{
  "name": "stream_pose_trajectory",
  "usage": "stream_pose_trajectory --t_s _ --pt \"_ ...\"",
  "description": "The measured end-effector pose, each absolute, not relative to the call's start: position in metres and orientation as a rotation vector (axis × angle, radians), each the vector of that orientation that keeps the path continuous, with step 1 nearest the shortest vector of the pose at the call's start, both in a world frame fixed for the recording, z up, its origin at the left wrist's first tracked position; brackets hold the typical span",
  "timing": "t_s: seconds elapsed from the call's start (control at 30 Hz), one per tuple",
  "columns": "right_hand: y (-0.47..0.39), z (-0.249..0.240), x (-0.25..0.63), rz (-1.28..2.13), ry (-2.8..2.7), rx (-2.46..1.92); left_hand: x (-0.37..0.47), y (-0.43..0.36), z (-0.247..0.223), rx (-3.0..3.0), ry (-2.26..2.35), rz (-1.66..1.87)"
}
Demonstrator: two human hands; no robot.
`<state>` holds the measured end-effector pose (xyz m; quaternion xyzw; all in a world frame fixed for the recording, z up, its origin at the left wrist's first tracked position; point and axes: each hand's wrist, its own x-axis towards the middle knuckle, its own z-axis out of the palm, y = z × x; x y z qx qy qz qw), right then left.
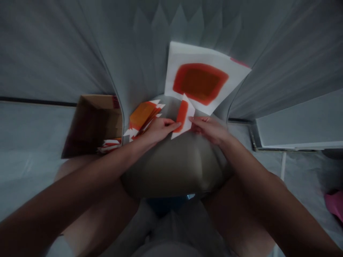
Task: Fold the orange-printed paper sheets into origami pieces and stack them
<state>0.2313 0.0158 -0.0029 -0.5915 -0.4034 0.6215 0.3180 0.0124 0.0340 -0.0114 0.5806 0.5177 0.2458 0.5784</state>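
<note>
A small folded paper piece, white with a red-orange patch, is held up between my two hands. My left hand pinches its lower left side, thumb on the orange patch. On the opposite edge, the thumb and fingers of my right hand grip the white part. Just beyond lies a larger white sheet with a dark orange-red patch in its middle. Left of my left hand is a pile of folded orange-and-white papers, partly covered by my forearm.
An open cardboard box stands on the floor at the left, with several orange-and-white papers in it. A grey rounded surface lies between my legs, under my hands. Something pink is at the far right.
</note>
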Motion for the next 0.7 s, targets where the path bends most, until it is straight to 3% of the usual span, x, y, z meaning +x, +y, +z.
stream_pose_trajectory --t_s 0.13,0.4,0.7 --pt "0.012 0.004 0.226 1.794 -0.959 -1.505 0.014 0.036 -0.015 1.35 1.247 0.653" --pt "0.01 -0.002 0.226 1.656 -1.007 -1.426 0.006 0.037 -0.011 1.37 1.161 0.442" --pt "0.009 -0.006 0.22 1.705 -0.942 -1.457 0.01 0.033 -0.023 1.365 1.095 0.533"
